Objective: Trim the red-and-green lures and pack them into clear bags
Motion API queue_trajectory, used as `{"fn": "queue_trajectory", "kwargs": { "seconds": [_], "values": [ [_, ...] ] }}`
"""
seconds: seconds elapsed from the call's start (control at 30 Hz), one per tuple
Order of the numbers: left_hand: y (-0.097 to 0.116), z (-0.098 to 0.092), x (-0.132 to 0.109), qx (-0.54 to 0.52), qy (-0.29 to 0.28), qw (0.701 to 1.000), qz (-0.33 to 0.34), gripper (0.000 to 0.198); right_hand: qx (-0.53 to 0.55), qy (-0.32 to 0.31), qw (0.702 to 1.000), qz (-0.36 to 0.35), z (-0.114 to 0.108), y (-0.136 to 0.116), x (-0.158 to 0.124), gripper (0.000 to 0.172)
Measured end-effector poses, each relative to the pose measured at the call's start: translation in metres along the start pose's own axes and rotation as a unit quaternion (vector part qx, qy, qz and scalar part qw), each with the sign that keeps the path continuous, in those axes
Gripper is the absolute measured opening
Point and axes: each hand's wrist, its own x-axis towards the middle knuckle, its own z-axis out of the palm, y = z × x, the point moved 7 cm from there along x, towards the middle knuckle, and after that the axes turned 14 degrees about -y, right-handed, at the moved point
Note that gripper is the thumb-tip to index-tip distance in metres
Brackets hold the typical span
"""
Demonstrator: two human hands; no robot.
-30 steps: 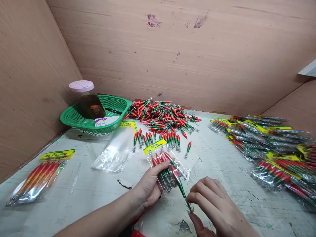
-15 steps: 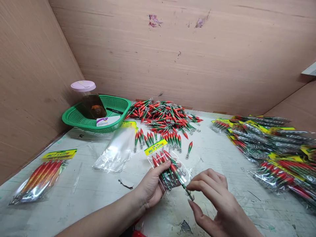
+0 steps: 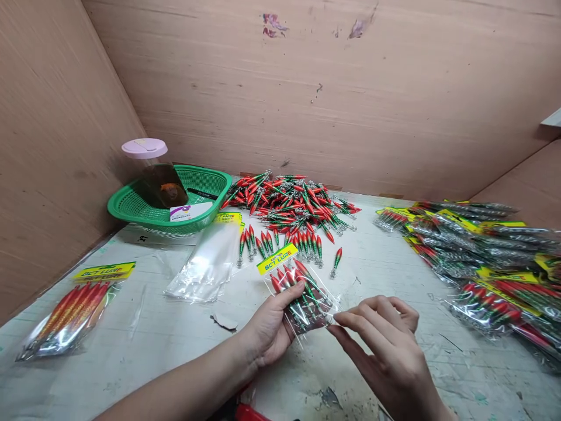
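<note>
My left hand (image 3: 276,324) holds a clear plastic bag (image 3: 294,342) with a yellow BCT LURE header, its thumb lying across the front. Several red-and-green squid jigs (image 3: 302,286) lie side by side inside, red ends toward the header and hooks toward the bag's lower end. At that lower right corner, my right hand (image 3: 381,345) has its thumb and forefinger pinched together on the bag's edge. Just beyond the bag stands a row of loose jigs (image 3: 307,247), with one single jig (image 3: 336,262) to its right.
A heap of loose jigs (image 3: 289,202) lies against the back wall. To its left are a green basket (image 3: 118,206) holding a pink-lidded cup (image 3: 144,148) and a stack of flat bags (image 3: 205,266). One filled bag (image 3: 79,310) lies far left; many filled bags (image 3: 486,251) pile up right.
The jig that stuck out past the bag's lower end now lies inside with the others. My right thumb and forefinger have closed at the bag's lower corner. My left hand has barely moved.
</note>
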Motion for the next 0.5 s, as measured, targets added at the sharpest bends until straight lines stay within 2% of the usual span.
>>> {"fn": "queue_trajectory", "kwargs": {
  "seconds": [0.13, 0.3, 0.5],
  "values": [
    [-0.001, 0.002, -0.002, 0.002, 0.000, 1.000, -0.010, 0.020, 0.012, 0.018, 0.999, 0.038, 0.001, 0.004, 0.002, 0.016],
    [0.000, 0.001, -0.002, 0.026, -0.002, 1.000, -0.014, 0.021, 0.035, 0.002, 0.998, 0.056, 0.006, 0.010, 0.004, 0.001],
    [-0.003, -0.002, 0.001, 0.043, 0.001, 0.998, -0.048, 0.017, 0.064, -0.017, 0.997, 0.040, 0.011, 0.010, 0.000, 0.008]
  ]
}}
